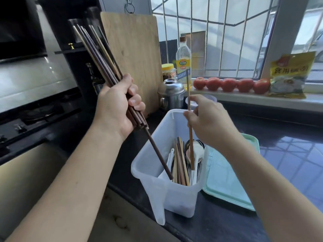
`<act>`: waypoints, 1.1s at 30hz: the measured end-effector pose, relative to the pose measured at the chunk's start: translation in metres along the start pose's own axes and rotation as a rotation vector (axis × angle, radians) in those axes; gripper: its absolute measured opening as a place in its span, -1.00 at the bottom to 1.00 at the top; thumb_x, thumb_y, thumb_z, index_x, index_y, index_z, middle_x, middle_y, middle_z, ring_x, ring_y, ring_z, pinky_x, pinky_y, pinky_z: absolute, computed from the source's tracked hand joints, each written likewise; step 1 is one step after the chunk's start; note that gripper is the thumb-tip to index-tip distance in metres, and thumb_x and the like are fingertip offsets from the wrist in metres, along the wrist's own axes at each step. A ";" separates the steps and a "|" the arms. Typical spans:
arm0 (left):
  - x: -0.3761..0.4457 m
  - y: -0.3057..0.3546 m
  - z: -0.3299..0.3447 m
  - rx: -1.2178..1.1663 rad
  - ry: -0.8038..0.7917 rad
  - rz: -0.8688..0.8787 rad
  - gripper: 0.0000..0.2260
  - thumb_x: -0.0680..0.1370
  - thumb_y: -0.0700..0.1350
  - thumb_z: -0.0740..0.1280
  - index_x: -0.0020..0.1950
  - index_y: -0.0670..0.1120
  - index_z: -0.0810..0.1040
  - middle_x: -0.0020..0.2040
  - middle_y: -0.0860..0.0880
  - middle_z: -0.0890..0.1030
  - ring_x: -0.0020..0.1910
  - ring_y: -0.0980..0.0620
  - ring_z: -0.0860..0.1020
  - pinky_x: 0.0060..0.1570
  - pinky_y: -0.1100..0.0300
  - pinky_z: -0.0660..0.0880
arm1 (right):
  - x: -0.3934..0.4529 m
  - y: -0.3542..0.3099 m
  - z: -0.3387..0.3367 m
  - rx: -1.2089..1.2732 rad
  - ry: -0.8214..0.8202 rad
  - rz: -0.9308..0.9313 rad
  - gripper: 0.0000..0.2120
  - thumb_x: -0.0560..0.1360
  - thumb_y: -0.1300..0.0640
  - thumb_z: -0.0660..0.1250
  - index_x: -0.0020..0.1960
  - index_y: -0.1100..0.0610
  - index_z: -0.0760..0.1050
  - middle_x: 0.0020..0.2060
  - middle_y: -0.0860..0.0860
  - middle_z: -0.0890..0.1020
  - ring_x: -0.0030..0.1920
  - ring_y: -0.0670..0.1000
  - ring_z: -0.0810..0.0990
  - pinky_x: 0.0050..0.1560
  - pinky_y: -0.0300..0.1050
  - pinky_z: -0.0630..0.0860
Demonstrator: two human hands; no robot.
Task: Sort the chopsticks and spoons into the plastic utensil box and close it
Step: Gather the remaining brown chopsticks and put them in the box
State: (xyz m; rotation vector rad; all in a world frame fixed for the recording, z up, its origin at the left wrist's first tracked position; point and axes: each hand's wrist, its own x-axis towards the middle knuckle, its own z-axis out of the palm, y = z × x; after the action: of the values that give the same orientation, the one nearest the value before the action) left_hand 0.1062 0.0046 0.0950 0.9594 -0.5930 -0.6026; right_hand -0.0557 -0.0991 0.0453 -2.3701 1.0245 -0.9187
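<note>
A translucent white plastic utensil box (153, 186) stands open on the dark counter, holding several chopsticks (180, 165) and several spoons (198, 151). My left hand (117, 105) is shut on a bundle of dark chopsticks (97, 55), held above and left of the box; one of them slips lower, its tip inside the box. Over the box, my right hand (209, 119) pinches a single light wooden chopstick (191, 145), nearly upright, with its lower end among the spoons. The pale green lid (225, 179) lies flat on the counter to the box's right.
A wooden cutting board (134, 55) leans at the back. Behind the box are a steel pot (171, 93), an oil bottle (183, 62), a jar (168, 70) and a small plastic tub (212, 98). Tomatoes (229, 84) and a yellow packet (290, 75) sit on the windowsill. The stove (35, 112) is at the left.
</note>
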 end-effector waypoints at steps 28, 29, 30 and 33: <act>-0.044 -0.033 0.064 -0.013 -0.161 -0.281 -0.91 0.66 -0.16 0.31 0.01 -0.17 0.52 -0.35 -0.07 0.43 -0.47 0.03 0.40 -0.53 0.25 0.34 | -0.015 -0.035 -0.012 1.204 0.039 0.303 -0.74 0.65 0.00 0.24 0.06 0.17 0.58 -0.24 0.06 0.56 -0.38 -0.09 0.45 -0.37 -0.19 0.40; -0.042 -0.027 0.056 0.127 -0.292 -0.298 -0.92 0.66 -0.16 0.30 0.05 -0.17 0.52 -0.33 -0.07 0.44 -0.46 0.04 0.42 -0.53 0.25 0.35 | -0.015 -0.033 -0.012 1.147 0.003 0.251 -0.70 0.65 -0.04 0.24 0.09 0.18 0.59 -0.22 0.10 0.56 -0.36 -0.06 0.46 -0.33 -0.13 0.43; -0.043 -0.021 0.049 0.267 -0.422 -0.326 -0.92 0.66 -0.16 0.31 0.05 -0.16 0.51 -0.31 -0.07 0.46 -0.45 0.03 0.44 -0.52 0.23 0.37 | -0.014 -0.029 -0.011 1.092 -0.013 0.198 -0.67 0.64 -0.07 0.26 0.08 0.19 0.61 -0.21 0.16 0.58 -0.37 -0.03 0.47 -0.29 -0.04 0.43; -0.045 -0.011 0.033 0.531 -0.600 -0.333 -0.85 0.66 -0.11 0.32 0.09 -0.20 0.55 -0.21 -0.12 0.59 -0.39 -0.06 0.55 -0.42 0.13 0.42 | -0.013 -0.020 -0.013 1.041 -0.001 0.111 -0.67 0.64 -0.02 0.30 -0.02 0.23 0.66 -0.15 0.22 0.70 -0.40 -0.01 0.49 -0.28 -0.02 0.43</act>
State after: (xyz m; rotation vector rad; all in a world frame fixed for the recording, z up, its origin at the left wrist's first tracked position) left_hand 0.0500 0.0127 0.0917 1.3997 -1.1777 -1.0790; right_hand -0.0611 -0.0776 0.0607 -1.4205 0.4588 -1.0518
